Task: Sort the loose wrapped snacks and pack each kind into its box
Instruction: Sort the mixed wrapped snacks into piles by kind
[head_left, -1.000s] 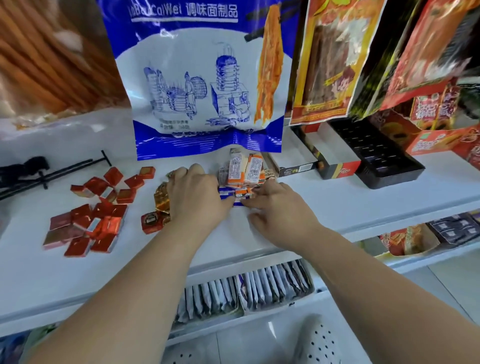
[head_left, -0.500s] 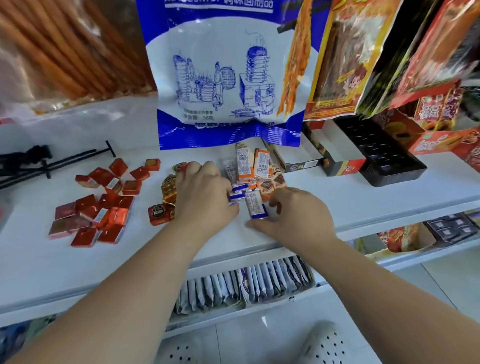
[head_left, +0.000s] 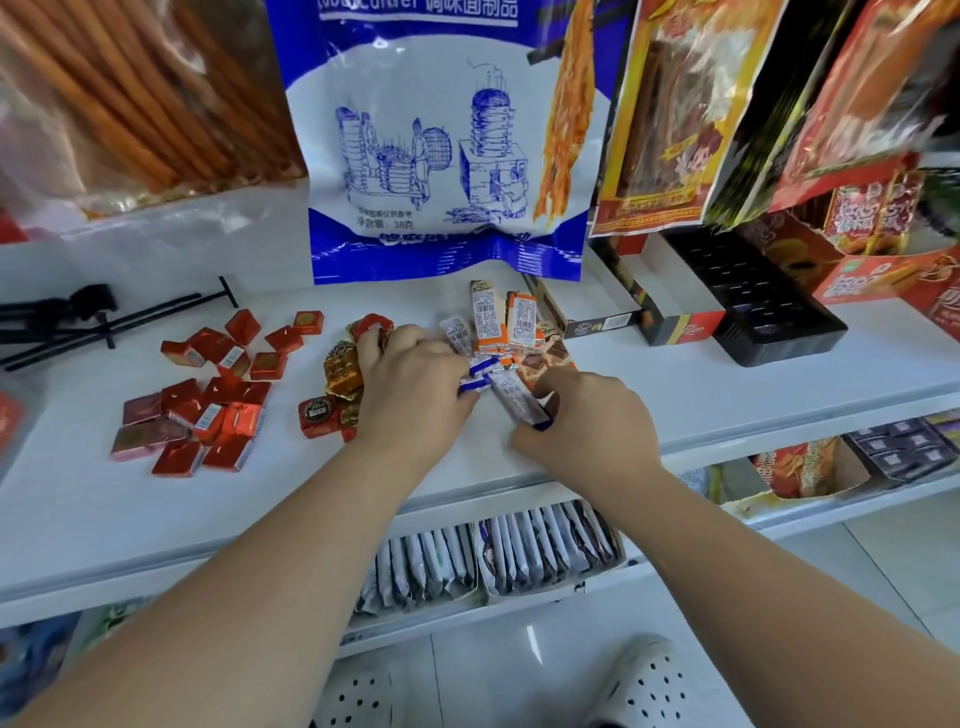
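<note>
On the white shelf (head_left: 675, 379) lies a heap of loose snacks. Red square packets (head_left: 208, 400) spread at the left. Gold and red foil sweets (head_left: 337, 374) sit by my left hand (head_left: 410, 389), whose curled fingers hold blue-and-white bar packets (head_left: 475, 376). Orange-and-white bars (head_left: 504, 322) stand behind. My right hand (head_left: 582, 421) pinches one blue-and-white bar (head_left: 519, 402) just above the shelf. Open boxes (head_left: 613, 312) and a black tray (head_left: 763, 306) wait at the right.
A large blue-and-white bag (head_left: 431, 156) hangs over the back of the shelf, with more hanging packs (head_left: 675, 114) to its right. Black rods (head_left: 104, 322) lie at the far left. Lower shelves hold boxed packets (head_left: 493, 561). White clogs (head_left: 649, 680) stand on the floor.
The view has drifted so the scene sits further right. My right hand has drawn one blue-and-white bar out of the heap toward the shelf's front; my left hand stays on the pile.
</note>
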